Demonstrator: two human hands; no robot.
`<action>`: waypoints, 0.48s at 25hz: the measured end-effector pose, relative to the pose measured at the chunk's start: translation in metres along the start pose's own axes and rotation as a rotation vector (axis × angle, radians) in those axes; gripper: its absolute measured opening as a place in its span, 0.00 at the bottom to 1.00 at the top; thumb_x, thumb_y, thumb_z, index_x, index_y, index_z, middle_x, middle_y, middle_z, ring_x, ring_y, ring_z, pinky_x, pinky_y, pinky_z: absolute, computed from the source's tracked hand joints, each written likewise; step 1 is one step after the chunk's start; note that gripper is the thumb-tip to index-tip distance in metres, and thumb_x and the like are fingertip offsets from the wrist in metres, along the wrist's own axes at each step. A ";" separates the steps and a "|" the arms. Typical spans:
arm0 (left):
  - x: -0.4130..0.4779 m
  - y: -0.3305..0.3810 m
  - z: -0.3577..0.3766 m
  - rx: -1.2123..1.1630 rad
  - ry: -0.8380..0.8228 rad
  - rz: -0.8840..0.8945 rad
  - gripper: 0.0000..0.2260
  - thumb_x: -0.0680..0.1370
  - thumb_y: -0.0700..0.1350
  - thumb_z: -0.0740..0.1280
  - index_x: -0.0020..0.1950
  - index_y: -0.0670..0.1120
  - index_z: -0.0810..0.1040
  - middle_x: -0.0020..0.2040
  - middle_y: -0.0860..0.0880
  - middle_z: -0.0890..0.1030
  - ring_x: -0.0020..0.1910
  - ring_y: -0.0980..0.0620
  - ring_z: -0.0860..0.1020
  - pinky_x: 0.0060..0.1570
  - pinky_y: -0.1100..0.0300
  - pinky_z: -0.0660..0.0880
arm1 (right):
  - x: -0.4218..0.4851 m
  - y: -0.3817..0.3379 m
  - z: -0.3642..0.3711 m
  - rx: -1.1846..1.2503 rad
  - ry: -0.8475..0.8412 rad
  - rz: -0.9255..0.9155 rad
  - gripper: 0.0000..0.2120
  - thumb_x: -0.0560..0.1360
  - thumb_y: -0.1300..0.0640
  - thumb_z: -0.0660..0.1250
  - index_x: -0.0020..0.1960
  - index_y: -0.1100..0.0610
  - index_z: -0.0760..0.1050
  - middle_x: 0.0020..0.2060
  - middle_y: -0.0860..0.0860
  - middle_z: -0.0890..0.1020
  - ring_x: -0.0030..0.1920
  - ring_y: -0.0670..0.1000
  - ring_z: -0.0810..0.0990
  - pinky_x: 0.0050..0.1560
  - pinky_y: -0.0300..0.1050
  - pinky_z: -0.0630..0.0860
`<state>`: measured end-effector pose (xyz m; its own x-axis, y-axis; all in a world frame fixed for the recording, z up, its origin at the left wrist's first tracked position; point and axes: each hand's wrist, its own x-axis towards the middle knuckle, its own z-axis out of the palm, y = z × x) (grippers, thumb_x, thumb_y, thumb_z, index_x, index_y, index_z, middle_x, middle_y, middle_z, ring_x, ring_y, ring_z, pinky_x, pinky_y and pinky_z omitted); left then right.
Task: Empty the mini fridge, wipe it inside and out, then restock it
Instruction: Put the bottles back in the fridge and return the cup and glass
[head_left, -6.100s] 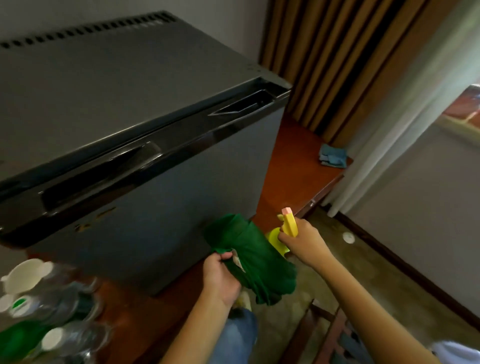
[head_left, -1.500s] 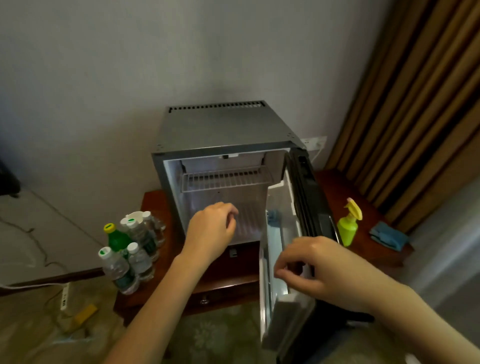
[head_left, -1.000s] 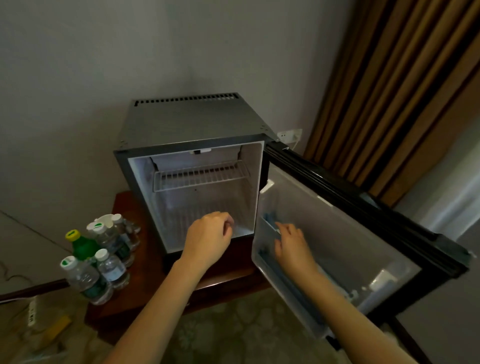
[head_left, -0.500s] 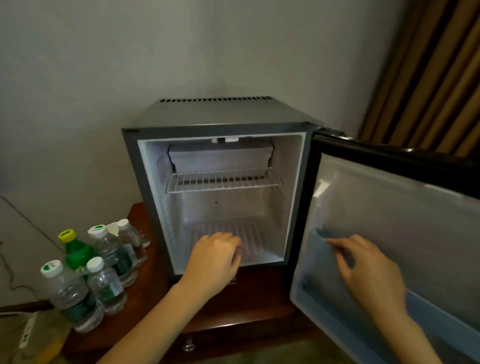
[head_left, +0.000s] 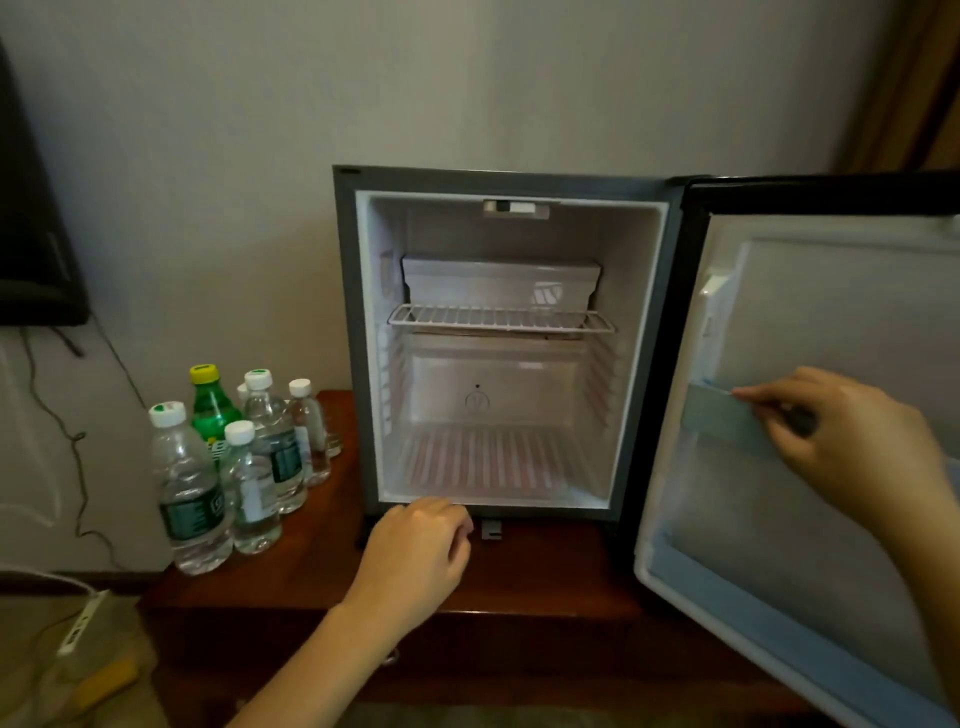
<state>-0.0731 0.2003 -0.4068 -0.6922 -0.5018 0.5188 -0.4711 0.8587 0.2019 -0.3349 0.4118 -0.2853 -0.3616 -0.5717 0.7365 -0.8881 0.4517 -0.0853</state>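
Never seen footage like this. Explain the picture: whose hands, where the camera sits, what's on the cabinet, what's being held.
No machine here: a person works bare-handed, and one camera worn on the head looks down at both hands. The mini fridge stands on a wooden cabinet, its door swung open to the right. Inside are a wire shelf and no drinks. Beside it on the cabinet stand several water bottles and one green bottle. The left hand, loosely curled by the fridge's bottom edge, holds nothing. The right hand has fingertips on the door's blue-grey shelf rail; whether they grip is unclear.
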 end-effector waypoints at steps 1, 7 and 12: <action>-0.007 -0.001 -0.004 0.016 0.000 -0.019 0.10 0.79 0.49 0.60 0.55 0.54 0.79 0.51 0.58 0.80 0.51 0.60 0.77 0.51 0.64 0.71 | 0.000 0.003 -0.002 -0.001 -0.001 0.012 0.10 0.73 0.60 0.69 0.51 0.50 0.83 0.39 0.51 0.80 0.40 0.58 0.79 0.31 0.45 0.71; -0.022 -0.013 -0.033 0.109 0.031 -0.105 0.09 0.78 0.47 0.60 0.52 0.52 0.79 0.49 0.55 0.81 0.49 0.56 0.78 0.45 0.61 0.72 | -0.014 -0.034 0.005 0.126 0.054 0.000 0.12 0.74 0.63 0.66 0.57 0.58 0.80 0.49 0.57 0.81 0.52 0.60 0.76 0.45 0.53 0.75; -0.029 -0.017 -0.045 0.170 0.069 -0.092 0.09 0.77 0.46 0.61 0.53 0.50 0.80 0.50 0.53 0.79 0.52 0.52 0.75 0.48 0.58 0.72 | -0.038 -0.139 0.057 0.173 -0.188 -0.308 0.15 0.77 0.54 0.62 0.62 0.50 0.76 0.55 0.48 0.79 0.57 0.49 0.74 0.52 0.46 0.76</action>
<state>-0.0204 0.2052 -0.3883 -0.6054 -0.5640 0.5616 -0.6202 0.7765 0.1112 -0.2143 0.3318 -0.3401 -0.1018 -0.7849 0.6112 -0.9920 0.1265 -0.0028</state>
